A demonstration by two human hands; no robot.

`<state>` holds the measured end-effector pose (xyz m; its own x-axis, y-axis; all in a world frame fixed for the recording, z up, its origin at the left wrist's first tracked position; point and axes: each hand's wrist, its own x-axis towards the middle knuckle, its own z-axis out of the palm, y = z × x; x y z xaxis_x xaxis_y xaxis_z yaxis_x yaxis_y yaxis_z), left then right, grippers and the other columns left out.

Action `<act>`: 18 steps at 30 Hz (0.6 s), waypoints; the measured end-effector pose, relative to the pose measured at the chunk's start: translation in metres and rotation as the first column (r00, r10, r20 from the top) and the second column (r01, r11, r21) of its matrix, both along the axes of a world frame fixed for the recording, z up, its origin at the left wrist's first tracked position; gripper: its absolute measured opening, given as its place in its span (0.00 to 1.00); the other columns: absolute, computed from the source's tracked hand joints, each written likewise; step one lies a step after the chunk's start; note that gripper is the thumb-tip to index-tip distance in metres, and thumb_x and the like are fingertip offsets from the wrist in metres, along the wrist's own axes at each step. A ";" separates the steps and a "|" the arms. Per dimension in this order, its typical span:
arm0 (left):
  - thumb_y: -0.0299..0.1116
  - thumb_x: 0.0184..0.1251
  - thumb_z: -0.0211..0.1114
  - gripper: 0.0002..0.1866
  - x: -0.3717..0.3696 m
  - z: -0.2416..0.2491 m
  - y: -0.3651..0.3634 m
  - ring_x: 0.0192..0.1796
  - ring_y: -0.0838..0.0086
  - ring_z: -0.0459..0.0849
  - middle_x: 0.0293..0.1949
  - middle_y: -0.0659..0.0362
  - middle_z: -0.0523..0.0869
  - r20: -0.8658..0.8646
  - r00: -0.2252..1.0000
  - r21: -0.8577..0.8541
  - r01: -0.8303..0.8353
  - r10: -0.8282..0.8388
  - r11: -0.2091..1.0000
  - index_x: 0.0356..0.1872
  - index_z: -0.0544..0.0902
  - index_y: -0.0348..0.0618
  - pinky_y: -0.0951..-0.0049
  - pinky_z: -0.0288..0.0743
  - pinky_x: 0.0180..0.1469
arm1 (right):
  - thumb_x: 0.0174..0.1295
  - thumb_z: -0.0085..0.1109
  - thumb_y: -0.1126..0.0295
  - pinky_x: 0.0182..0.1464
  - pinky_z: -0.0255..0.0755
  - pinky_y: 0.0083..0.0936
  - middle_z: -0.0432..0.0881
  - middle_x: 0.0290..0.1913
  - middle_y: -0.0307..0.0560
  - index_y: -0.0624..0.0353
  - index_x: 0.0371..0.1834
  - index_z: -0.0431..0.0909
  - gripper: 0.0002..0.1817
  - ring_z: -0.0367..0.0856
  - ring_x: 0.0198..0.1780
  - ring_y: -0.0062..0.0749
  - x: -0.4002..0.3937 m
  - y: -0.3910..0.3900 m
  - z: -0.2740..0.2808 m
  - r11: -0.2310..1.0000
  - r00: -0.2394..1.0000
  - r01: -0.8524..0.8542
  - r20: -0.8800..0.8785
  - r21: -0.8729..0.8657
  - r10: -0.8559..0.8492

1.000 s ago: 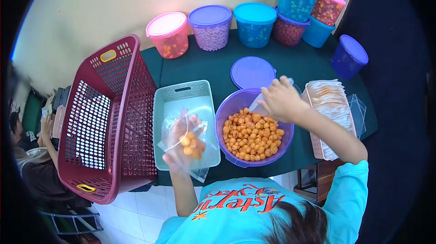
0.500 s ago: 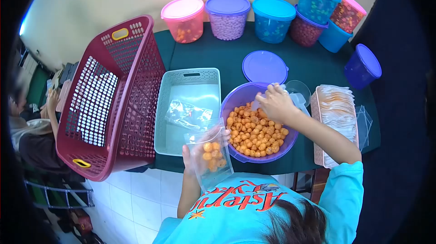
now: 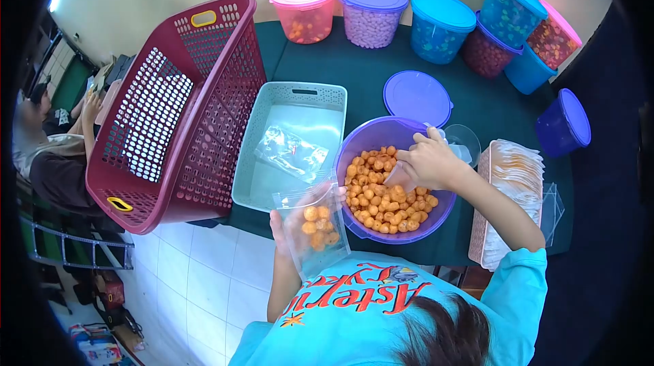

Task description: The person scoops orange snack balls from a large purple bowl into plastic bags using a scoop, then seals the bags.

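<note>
My left hand [image 3: 281,235] is closed around a clear zip bag [image 3: 312,240], its mouth at the top, with several round orange snack balls inside. The bag stands just left of a purple bowl [image 3: 446,212], which holds a heap of the same snack balls [image 3: 388,210]. Over the bowl's right half, my right hand [image 3: 434,160] grips a translucent plastic scoop [image 3: 400,178]. The scoop's edge dips among the balls, and my fingers partly hide its handle.
A pale green tray [image 3: 243,182] holds a clear plastic packet [image 3: 289,155]. The maroon laundry basket [image 3: 218,134] stands left. A pink basket [image 3: 481,219] of white-wrapped items is right. Behind are a purple lid [image 3: 417,98] and lidded tubs [image 3: 373,15]. A co-worker [image 3: 58,165] sits far left.
My right hand has moved the scoop down into the snack balls. The left hand still holds the bag beside the bowl. The whole view has turned slightly.
</note>
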<state>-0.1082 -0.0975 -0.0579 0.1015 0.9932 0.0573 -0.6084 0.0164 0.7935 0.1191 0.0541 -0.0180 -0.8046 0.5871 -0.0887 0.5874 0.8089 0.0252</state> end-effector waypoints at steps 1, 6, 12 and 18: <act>0.79 0.42 0.36 0.59 0.000 0.000 -0.001 0.60 0.54 0.64 0.56 0.37 0.65 0.001 1.000 -0.006 -0.006 0.006 1.000 0.61 0.55 0.28 0.60 0.54 0.63 | 0.57 0.44 0.64 0.43 0.55 0.36 0.75 0.19 0.44 0.54 0.32 0.78 0.12 0.71 0.35 0.35 -0.001 0.000 0.001 0.999 1.000 0.007 0.000 -0.039 -0.007; 0.77 0.45 0.40 0.57 -0.009 -0.003 -0.003 0.61 0.56 0.63 0.59 0.40 0.61 0.116 0.991 0.037 0.063 -0.067 0.997 0.62 0.51 0.29 0.59 0.54 0.63 | 0.60 0.40 0.62 0.42 0.53 0.36 0.74 0.21 0.46 0.52 0.31 0.77 0.14 0.72 0.33 0.37 -0.009 -0.011 -0.011 0.952 0.999 -0.020 -0.044 -0.304 0.007; 0.79 0.39 0.45 0.61 -0.020 -0.001 0.002 0.54 0.58 0.68 0.53 0.44 0.65 0.296 0.946 0.099 0.104 -0.129 0.990 0.62 0.51 0.29 0.57 0.63 0.56 | 0.64 0.34 0.59 0.45 0.50 0.35 0.75 0.23 0.48 0.54 0.34 0.76 0.17 0.71 0.34 0.39 -0.011 -0.010 -0.013 0.796 0.991 0.085 -0.030 -0.600 -0.129; 0.73 0.19 0.66 0.68 -0.027 0.039 0.023 0.51 0.61 0.69 0.51 0.50 0.66 0.247 0.968 0.304 -0.043 -0.035 0.952 0.60 0.54 0.28 0.56 0.66 0.52 | 0.64 0.35 0.57 0.46 0.54 0.36 0.76 0.28 0.53 0.60 0.34 0.73 0.19 0.72 0.35 0.45 -0.002 -0.008 0.014 0.798 0.946 0.137 -0.162 -0.587 -0.282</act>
